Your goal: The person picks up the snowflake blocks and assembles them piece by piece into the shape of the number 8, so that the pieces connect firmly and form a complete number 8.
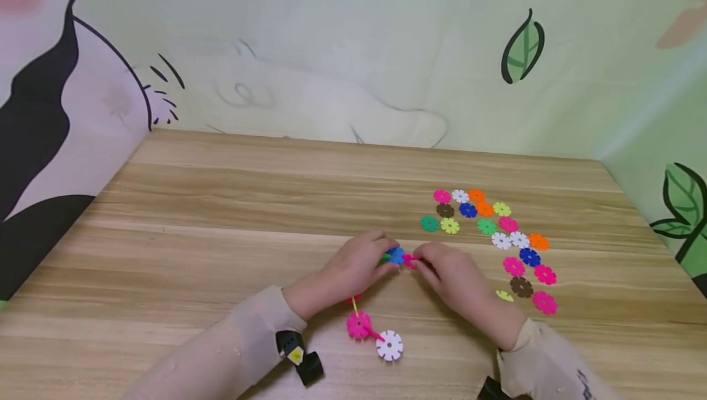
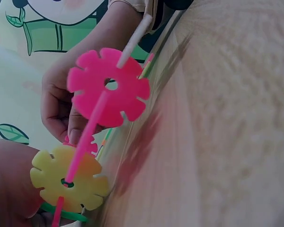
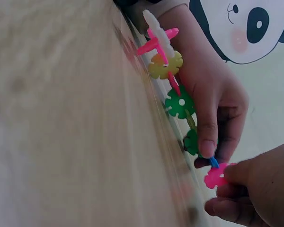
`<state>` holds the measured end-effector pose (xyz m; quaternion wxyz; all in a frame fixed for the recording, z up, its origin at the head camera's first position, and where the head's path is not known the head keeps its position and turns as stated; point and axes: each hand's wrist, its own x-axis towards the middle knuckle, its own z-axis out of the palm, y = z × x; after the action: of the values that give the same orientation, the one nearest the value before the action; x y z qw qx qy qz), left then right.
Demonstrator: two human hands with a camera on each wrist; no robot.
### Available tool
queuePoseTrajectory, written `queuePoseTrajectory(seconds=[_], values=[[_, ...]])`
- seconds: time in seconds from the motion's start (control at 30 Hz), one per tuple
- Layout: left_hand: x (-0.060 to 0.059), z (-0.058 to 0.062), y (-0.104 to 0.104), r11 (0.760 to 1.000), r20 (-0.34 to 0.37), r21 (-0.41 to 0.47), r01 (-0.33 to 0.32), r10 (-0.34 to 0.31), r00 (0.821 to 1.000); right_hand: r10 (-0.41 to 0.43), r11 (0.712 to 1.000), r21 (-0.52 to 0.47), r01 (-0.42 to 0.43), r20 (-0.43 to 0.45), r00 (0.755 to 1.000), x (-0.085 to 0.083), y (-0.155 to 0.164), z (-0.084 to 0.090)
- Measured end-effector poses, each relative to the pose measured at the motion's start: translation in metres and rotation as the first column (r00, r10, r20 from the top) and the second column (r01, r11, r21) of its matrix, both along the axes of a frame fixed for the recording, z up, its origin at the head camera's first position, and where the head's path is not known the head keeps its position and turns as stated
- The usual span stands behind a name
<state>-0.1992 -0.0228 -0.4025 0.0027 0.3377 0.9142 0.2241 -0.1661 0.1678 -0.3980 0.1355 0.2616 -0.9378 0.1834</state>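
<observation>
Notched plastic snowflake-disc chain (image 1: pixel 367 320), left hand (image 1: pixel 348 271) grip pinching its end, right hand (image 1: pixel 455 280) grip pinching pink disc (image 1: pixel 409 259), woodgrain table (image 1: pixel 221 234).

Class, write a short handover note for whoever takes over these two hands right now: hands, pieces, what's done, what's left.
Left hand: fingers pinch the far end of the chain at its blue disc.
Right hand: pinches a pink disc against that end.
Done: a chain of slotted discs runs back to a white disc near the table edge.
Left: seat the pink disc; loose discs wait to the right.
</observation>
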Motion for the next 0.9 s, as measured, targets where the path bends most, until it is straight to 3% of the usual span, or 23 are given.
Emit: queuePoseTrajectory(seconds=[0.17,0.37,0.57,0.7,0.9], values=[[0.0006,0.0028,-0.0001,1.000,0.016,-0.010,0.006,-0.006,1.000,0.025,0.999,-0.024,-0.027,-0.062,0.998,0.0004,0.0006,-0.0047],[0.0024,0.0039,-0.0005,0.999,-0.006,-0.018,0.031,-0.032,0.999,0.053,0.998,-0.033,-0.055,-0.070,0.996,-0.0007,0.0006,-0.0065],[0.0021,0.0035,0.0009,1.000,0.028,-0.011,-0.026,0.026,0.999,0.011,0.999,-0.035,-0.013,-0.034,0.999,-0.0017,-0.0024,-0.0086],[0.0011,0.0056,0.0007,0.999,-0.005,-0.040,-0.037,0.037,0.999,-0.005,0.999,-0.035,0.005,-0.004,1.000,-0.0032,-0.0019,-0.0088],[-0.0001,0.0071,0.0014,1.000,-0.081,0.019,-0.006,0.007,0.997,0.017,0.998,-0.061,-0.015,0.025,1.000,-0.0054,0.0007,-0.0084]])
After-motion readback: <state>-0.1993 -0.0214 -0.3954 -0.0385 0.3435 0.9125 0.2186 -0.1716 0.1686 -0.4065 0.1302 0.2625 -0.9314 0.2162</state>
